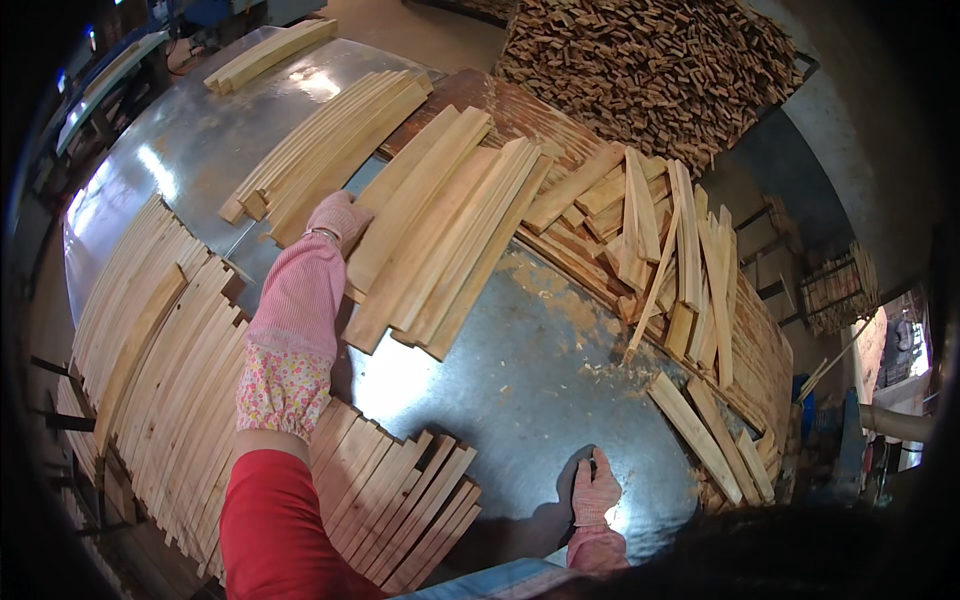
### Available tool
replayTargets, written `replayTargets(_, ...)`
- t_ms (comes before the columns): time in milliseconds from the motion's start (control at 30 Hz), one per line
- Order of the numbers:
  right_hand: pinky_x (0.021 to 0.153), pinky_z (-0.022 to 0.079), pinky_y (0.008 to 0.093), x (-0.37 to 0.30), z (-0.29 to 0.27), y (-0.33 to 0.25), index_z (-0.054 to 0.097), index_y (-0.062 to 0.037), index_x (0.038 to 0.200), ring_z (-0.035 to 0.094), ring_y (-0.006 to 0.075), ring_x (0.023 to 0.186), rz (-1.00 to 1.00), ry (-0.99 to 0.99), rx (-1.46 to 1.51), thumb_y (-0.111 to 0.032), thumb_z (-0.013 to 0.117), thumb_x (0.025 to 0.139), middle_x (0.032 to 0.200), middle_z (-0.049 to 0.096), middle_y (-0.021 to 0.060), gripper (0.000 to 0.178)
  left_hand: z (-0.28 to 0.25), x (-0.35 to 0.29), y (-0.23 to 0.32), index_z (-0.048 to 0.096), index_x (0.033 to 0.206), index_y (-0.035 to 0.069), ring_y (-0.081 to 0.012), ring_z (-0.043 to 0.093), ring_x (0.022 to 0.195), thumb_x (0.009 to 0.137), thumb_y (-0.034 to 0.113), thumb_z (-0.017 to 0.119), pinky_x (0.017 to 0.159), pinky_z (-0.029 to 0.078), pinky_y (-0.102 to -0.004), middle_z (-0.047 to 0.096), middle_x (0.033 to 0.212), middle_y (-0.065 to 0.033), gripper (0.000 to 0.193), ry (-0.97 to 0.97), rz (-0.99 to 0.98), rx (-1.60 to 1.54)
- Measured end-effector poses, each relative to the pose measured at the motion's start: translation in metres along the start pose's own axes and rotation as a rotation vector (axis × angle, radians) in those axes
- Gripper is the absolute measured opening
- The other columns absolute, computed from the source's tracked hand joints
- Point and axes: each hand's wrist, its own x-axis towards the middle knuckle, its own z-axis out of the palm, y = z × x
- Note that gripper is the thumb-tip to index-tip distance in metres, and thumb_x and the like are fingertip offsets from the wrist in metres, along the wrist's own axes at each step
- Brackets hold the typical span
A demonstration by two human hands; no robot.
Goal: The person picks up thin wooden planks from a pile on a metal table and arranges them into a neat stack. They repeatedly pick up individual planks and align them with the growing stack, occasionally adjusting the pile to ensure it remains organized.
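My left hand (340, 220), in a pink glove, is closed at the left edge of a pale wooden slat (405, 195). Some of its fingertips are hidden against the wood. That slat belongs to a loose group of wooden slats (470, 235) lying side by side on the metal table (480, 390). Over the near right part of the tabletop is my right hand (596, 490), gloved as well. It holds nothing, and a small gap shows between its thumb and forefinger.
Long rows of slats (180, 390) line the near left. Another bundle (330, 145) lies beyond my left hand, with a few slats (270, 55) farther off. Jumbled wood pieces (650, 240) cover the right side among sawdust. A large pile of short offcuts (650, 70) stands behind.
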Motion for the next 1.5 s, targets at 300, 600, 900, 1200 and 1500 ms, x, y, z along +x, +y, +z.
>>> replayTargets(300, 0.079, 0.061, 0.0440, -0.002, -0.009, -0.004, 0.075, -0.0089, 0.136, 0.079, 0.0322, 0.085, 0.073, -0.094, -0.013, -0.031, 0.077, 0.097, 0.101, 0.081, 0.0161, 0.044, -0.010, 0.001, -0.019, 0.068, 0.138, 0.016, -0.0321, 0.068, 0.126, 0.096, 0.037, 0.071, 0.104, 0.055, -0.0463, 0.072, 0.129, -0.0149, 0.047, 0.781, 0.297, 0.431)
replayTargets(600, 0.073, 0.060, 0.0460, -0.002, -0.001, -0.003, 0.078, -0.0139, 0.132, 0.077, 0.0355, 0.076, 0.044, -0.042, -0.058, -0.038, 0.076, 0.094, 0.090, 0.080, 0.0165, 0.044, 0.049, -0.014, 0.036, 0.063, 0.144, 0.008, -0.0348, 0.068, 0.132, 0.087, 0.044, 0.079, 0.110, 0.054, -0.0442, 0.069, 0.144, -0.0192, 0.069, 0.009, 0.046, -0.089)
replayTargets(900, 0.080, 0.061, 0.0455, -0.003, -0.002, 0.005, 0.077, -0.0134, 0.133, 0.078, 0.0366, 0.084, -0.017, -0.008, -0.061, -0.038, 0.076, 0.095, 0.099, 0.081, 0.0162, 0.046, -0.007, -0.025, 0.034, 0.075, 0.123, 0.012, -0.0357, 0.074, 0.115, 0.088, 0.036, 0.079, 0.098, 0.060, -0.0474, 0.077, 0.123, -0.0171, 0.043, 0.434, 0.042, 0.114)
replayTargets(1200, 0.083, 0.061, 0.0465, -0.002, -0.009, -0.019, 0.076, -0.0127, 0.134, 0.078, 0.0384, 0.092, 0.046, -0.066, 0.045, -0.038, 0.072, 0.097, 0.105, 0.081, 0.0187, 0.045, 0.131, -0.082, 0.042, 0.061, 0.143, 0.016, -0.0381, 0.065, 0.132, 0.095, 0.047, 0.070, 0.106, 0.055, -0.0499, 0.069, 0.140, -0.0195, 0.058, 0.347, 0.348, 0.138)
replayTargets(1500, 0.085, 0.061, 0.0467, -0.001, -0.013, -0.015, 0.075, -0.0135, 0.136, 0.078, 0.0397, 0.095, -0.001, -0.088, -0.080, -0.040, 0.069, 0.099, 0.108, 0.081, 0.0188, 0.046, 0.065, -0.097, 0.126, 0.053, 0.153, 0.019, -0.0433, 0.060, 0.138, 0.090, 0.054, 0.073, 0.114, 0.050, -0.0541, 0.054, 0.159, -0.0188, 0.075, -0.004, 0.176, -0.051)
